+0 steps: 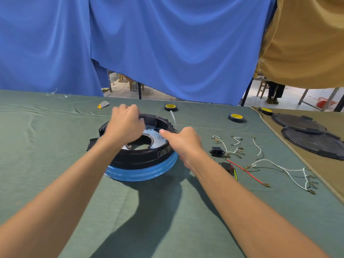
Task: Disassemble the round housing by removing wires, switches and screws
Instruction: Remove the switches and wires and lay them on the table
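The round housing (pixel 143 157) is black with a blue band round its base and a silver plate (pixel 151 135) inside; it sits mid-table on green cloth. My left hand (pixel 126 125) grips its far rim with curled fingers. At the housing's right edge my right hand (pixel 183 144) curls its fingers round the rim, thumb stretched over the plate. A thin pale strip (pixel 173 119) stands up just behind that hand; what holds it is unclear. To the right lie loose white wires (pixel 290 170), a red wire (pixel 247 171), a black socket (pixel 216 151) and a black switch (pixel 227 167).
Three yellow-cored tape rolls (pixel 170 107) (pixel 236 117) (pixel 265 110) sit along the far side. Two black round lids (pixel 314 144) lie on tan cloth at the right. A small yellow and grey item (pixel 103 104) rests far left. Blue curtain hangs behind the table.
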Tool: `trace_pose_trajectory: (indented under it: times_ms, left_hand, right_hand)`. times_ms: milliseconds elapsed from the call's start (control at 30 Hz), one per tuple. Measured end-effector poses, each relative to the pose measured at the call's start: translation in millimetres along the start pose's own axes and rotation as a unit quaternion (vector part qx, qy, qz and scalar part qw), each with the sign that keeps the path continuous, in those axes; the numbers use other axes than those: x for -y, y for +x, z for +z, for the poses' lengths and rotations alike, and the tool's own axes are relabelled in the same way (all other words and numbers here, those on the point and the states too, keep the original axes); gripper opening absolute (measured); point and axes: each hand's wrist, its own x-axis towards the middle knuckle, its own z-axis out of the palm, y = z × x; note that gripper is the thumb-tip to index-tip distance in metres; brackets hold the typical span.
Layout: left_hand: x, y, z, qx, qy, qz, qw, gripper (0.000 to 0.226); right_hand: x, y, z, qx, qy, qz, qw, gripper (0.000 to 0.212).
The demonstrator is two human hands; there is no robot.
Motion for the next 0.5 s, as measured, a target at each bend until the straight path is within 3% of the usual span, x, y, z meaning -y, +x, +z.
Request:
trace_pose_trajectory:
  times_ms: [100,233,333,433,500]
  left_hand:
    - [26,9,-1,0.035,0.149,0.041,0.987,0.042]
    - [33,17,-6,0.041,0.084,0.1,0.991,0.049]
    - [26,20,-8,0.096,0.085,0.163,0.978,0.05]
    - [25,20,-6,0.115,0.089,0.184,0.972,0.05]
    - [29,20,-5,0.146,0.103,0.186,0.966,0.051]
  right_hand:
    - [0,0,11,-0.005,-0.094,-0.005,0.996,0.031]
    - [-2,9,6,0.016,-0.091,-0.005,0.996,0.031]
    - [4,14,-11,0.113,-0.046,-0.012,0.992,0.011]
    - [7,24,-25,0.216,-0.033,0.003,0.976,0.029]
    - [10,29,-30,0.264,-0.045,-0.005,0.963,0.025]
